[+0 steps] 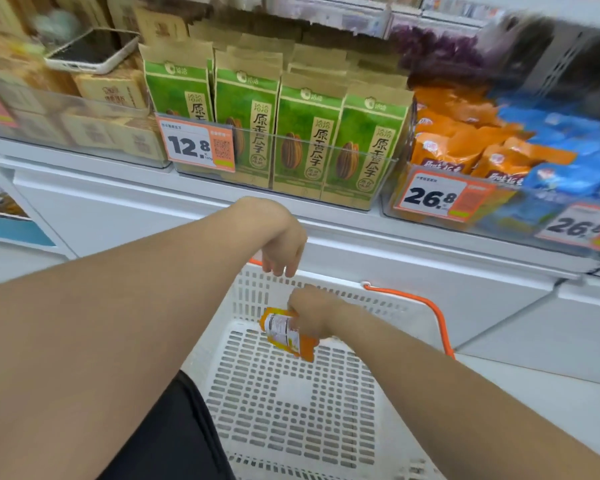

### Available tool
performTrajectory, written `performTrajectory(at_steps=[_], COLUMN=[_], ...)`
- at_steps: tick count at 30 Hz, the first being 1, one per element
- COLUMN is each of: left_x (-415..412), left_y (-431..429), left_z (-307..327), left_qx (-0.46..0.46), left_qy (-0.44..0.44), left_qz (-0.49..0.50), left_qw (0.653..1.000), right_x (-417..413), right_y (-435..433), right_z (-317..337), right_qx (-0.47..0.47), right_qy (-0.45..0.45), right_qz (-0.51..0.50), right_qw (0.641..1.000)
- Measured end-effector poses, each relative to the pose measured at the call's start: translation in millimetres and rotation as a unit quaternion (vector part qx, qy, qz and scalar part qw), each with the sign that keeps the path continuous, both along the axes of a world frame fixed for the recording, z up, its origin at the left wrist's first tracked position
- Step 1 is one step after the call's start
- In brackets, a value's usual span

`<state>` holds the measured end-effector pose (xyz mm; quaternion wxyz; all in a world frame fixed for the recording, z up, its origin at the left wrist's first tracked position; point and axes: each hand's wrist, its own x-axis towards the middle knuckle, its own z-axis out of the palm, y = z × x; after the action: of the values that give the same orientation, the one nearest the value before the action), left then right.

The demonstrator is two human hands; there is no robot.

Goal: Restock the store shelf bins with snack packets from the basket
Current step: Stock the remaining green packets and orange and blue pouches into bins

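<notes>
The right hand [313, 315] is covering the upper right end of an orange snack packet [286, 336], so that end is hidden, and the fingers are curling round it and gripping it, their tips out of sight behind the hand. The packet is hanging inside the white perforated basket [291, 403], near its far wall and above its floor. Its long axis is running from upper left to lower right, the free end is pointing down and right, and the white printed label is facing the camera. The text on it is too small to read.

The left hand [284, 245] is hanging above the basket's far rim, with its fingers drooping loosely and holding nothing. The left forearm is hiding the basket's left wall, and the picture's bottom edge is cutting off the near rim. The orange handle [430, 313] is lying over the right side.

On the shelf above, a clear bin [361, 164] is holding upright green sunflower-seed packets [305, 133]. The next bin [392, 199] to the right is holding orange packets [465, 147] and blue packets [565, 140], blurred and hard to read. A phone [90, 50] is lying on brown boxes at upper left.
</notes>
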<state>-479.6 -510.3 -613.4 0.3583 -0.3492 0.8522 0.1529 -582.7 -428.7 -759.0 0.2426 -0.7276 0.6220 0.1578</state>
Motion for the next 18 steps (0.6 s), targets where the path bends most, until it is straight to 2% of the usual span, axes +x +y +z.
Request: performTrajectory(at_steps=[5, 8, 10, 14, 16, 18], left_x=[-0.5, -5.5, -9.0, -14.7, -19.0, -25.1], left_y=[11.1, 25.4, 36.6, 50.9, 54.3, 59.2], left_z=[19.1, 37.6, 51.5, 68.4, 71.6, 75.8], left_qx=[0.05, 0.087, 0.091, 0.069, 0.082, 0.115], left_qy=[0.031, 0.101, 0.154, 0.289, 0.376, 0.463], left_qz=[0.047, 0.084, 0.095, 0.101, 0.117, 0.14], left_qw=[0.997, 0.987, 0.979, 0.949, 0.916, 0.868], right_x=[-34.0, -48.5, -58.6, -86.1, -95.0, -103.6], right_y=[-2.5, 5.3, 11.9, 17.1, 22.5, 32.2], right_z=[93.0, 156.2, 190.0, 225.6, 240.6, 259.9], right_qx=[-0.019, -0.066, -0.051, 0.034, 0.067, 0.07], right_qy=[0.019, 0.032, 0.001, -0.103, -0.157, -0.229], right_qz=[-0.033, -0.09, -0.158, -0.331, -0.395, -0.447], right_qw=[0.999, 0.993, 0.986, 0.937, 0.903, 0.862])
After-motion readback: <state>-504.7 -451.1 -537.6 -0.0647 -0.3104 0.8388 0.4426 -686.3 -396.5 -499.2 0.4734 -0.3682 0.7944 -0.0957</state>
